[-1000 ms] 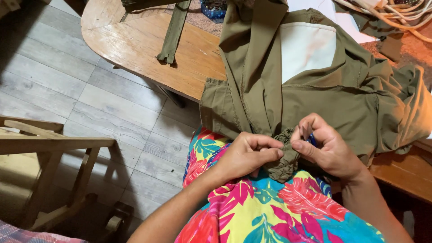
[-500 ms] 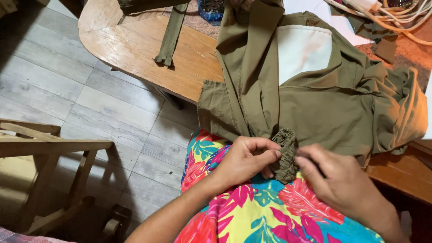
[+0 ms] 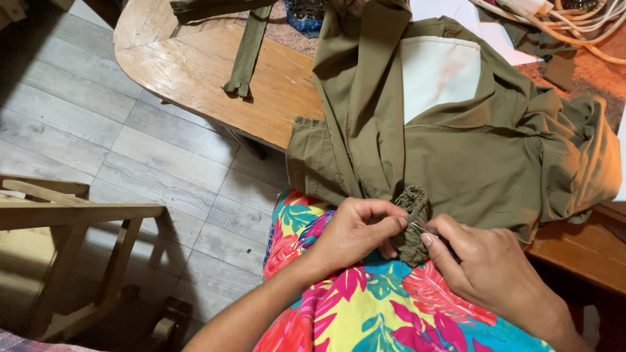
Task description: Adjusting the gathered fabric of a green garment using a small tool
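A pale grey plank floor fills the left side, and over it juts a rounded wooden table with a worn, glossy top. Most of that table's right half is covered by an olive-green cloth garment, crumpled and draped over the table edge toward the person's lap; a cream-white fabric panel shows inside its opened upper part. The lap itself is covered by a bright floral-print dress in pink, yellow and turquoise. At lower left stands a light wooden chair frame, well apart from the hands. A loose olive fabric strip lies across the table's far end, and near it, at the top edge, sits a small blue patterned container, whose contents cannot be made out. A tangle of beige cords lies at the top right corner. The garment's gathered, ruffled olive cuff hangs just off the table edge above the lap, between both hands. The left hand has fingers closed together, pinching the cuff's left side. The right hand has thumb and forefinger pressed together on a thin silver needle, whose tip meets the cuff.
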